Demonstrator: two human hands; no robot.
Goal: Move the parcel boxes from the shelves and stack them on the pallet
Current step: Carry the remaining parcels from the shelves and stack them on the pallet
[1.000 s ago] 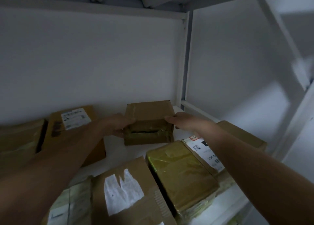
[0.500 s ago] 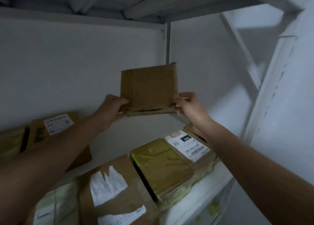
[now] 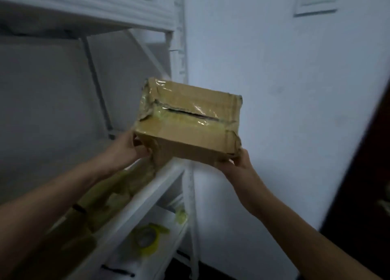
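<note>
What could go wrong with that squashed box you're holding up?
1. The parcel box has a torn slit along its taped top; if it tips, something inside might slip out.
2. The left hand and right hand grip only its lower corners, where the cardboard looks crumpled, so it could buckle or slide free.
3. It appears close to the white shelf edge and might bump it when carried off.

A dim parcel storeroom: white metal shelving [image 3: 179,53] stands against a bare white wall [image 3: 285,79]. Tape-wrapped cardboard parcels [image 3: 126,184] line one shelf, a roll of yellowish tape [image 3: 145,240] lies on the shelf below, and a battered parcel box [image 3: 190,119] is held in front.
</note>
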